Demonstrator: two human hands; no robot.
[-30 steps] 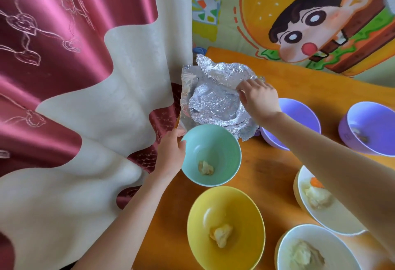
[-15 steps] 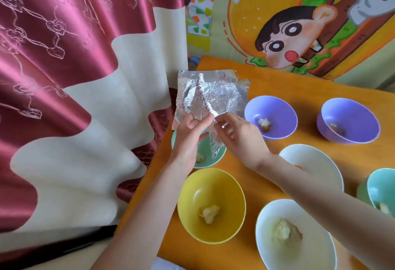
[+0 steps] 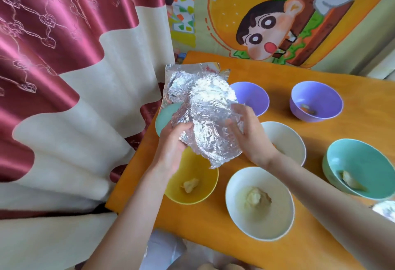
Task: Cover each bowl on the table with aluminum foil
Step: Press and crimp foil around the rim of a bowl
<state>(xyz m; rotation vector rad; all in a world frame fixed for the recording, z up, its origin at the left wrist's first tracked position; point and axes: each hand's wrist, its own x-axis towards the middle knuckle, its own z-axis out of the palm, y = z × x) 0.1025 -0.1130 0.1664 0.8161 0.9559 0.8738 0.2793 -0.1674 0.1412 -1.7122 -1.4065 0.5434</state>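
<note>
A crumpled sheet of aluminum foil (image 3: 210, 117) hangs in the air above the table's left side. My left hand (image 3: 174, 145) grips its lower left edge and my right hand (image 3: 248, 135) holds its right edge. More foil (image 3: 181, 77) lies flat behind it at the table's far left corner. Under the held sheet, a teal bowl (image 3: 164, 117) is mostly hidden, and a yellow bowl (image 3: 192, 186) with a bit of food sits just below my hands. Several open bowls stand on the orange table (image 3: 352, 90).
Two purple bowls (image 3: 252, 94) (image 3: 316, 100), two white bowls (image 3: 259, 203) (image 3: 288, 141) and another teal bowl (image 3: 361, 167) stand to the right, each uncovered. A red-and-cream curtain (image 3: 74, 98) hangs close along the table's left edge. A bit of foil (image 3: 384, 208) shows at the right edge.
The foil sheet has come up off the table and toward me, spread wider between both hands. My left hand left the teal bowl's rim earlier and now grips the foil.
</note>
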